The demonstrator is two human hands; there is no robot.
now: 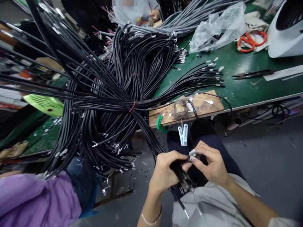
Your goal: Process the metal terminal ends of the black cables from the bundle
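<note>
My left hand is closed round a bundle of black cables above my lap. Its thumb and forefinger reach toward the fingers of my right hand. Between the right thumb and forefinger is a pinched silvery-white cable end, too small to make out in detail. Just above the hands, a light blue clothespin hangs at the edge of a wooden board. On that board sit a tape-wrapped lump and a green clamp.
A large heap of black cables covers the left of the green table. Orange-handled scissors, dark snips and a plastic bag lie at right. A person in a purple top sits at left; another person's hand is across the table.
</note>
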